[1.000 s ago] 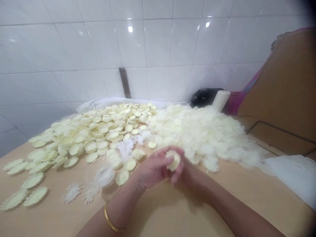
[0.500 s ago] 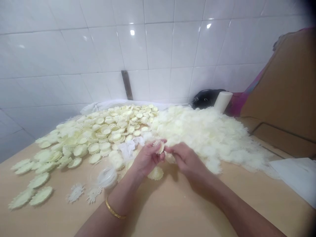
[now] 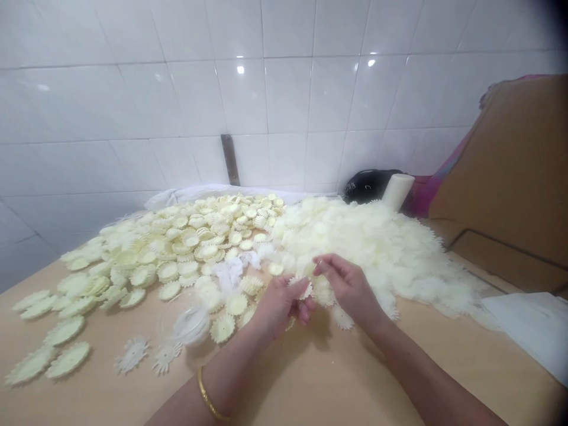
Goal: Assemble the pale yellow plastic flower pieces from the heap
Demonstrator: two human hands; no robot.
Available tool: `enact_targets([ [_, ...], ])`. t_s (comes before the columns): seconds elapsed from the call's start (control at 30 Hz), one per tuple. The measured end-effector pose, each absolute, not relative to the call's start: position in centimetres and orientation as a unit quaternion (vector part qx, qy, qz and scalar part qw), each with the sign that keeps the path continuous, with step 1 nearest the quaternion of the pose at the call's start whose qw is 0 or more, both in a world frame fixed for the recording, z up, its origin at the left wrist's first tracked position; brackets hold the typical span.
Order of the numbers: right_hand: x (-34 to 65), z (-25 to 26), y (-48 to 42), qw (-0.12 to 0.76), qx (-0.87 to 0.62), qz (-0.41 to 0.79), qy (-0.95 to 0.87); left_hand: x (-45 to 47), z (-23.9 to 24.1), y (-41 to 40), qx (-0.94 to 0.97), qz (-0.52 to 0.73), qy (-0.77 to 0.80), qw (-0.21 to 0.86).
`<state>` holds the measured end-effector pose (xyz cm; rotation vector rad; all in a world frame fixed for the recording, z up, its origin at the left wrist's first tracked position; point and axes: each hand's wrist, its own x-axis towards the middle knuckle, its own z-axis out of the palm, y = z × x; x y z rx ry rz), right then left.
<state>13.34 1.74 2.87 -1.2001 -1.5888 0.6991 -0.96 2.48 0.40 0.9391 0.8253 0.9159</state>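
My left hand (image 3: pixel 277 305), with a gold bangle on its wrist, is closed round a small pale toothed disc (image 3: pixel 303 288) near the middle of the wooden table (image 3: pixel 284 384). My right hand (image 3: pixel 346 285) is beside it, thumb and fingers pinched at the near edge of a big heap of thin white frilled discs (image 3: pixel 377 248). What the pinch holds is too small to make out. A spread of thicker cream toothed discs (image 3: pixel 186 242) covers the table to the left of both hands.
A small clear round lid (image 3: pixel 189 324) and two flat white star-shaped pieces (image 3: pixel 146 355) lie front left. At the back right are a black object (image 3: pixel 368 183), a white cylinder (image 3: pixel 397 190) and a cardboard box (image 3: pixel 510 177). White paper (image 3: pixel 528 325) lies right. A tiled wall stands behind.
Both hands went forward to the heap's edge, then drew back a little. They have parted: the left keeps a disc and the right now pinches at the heap.
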Motion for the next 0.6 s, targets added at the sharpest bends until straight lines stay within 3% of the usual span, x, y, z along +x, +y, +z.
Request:
enact_targets([
  [0.43,13.49,2.77,1.56,0.395,-0.429,0.458,-0.671,-0.83,-0.33,2.04,0.463,0.442,0.428,0.638],
  [0.6,13.59,2.85,1.64,0.408,-0.333,0.574,-0.627,-1.14,0.02,2.18,0.502,0.401,0.402,0.652],
])
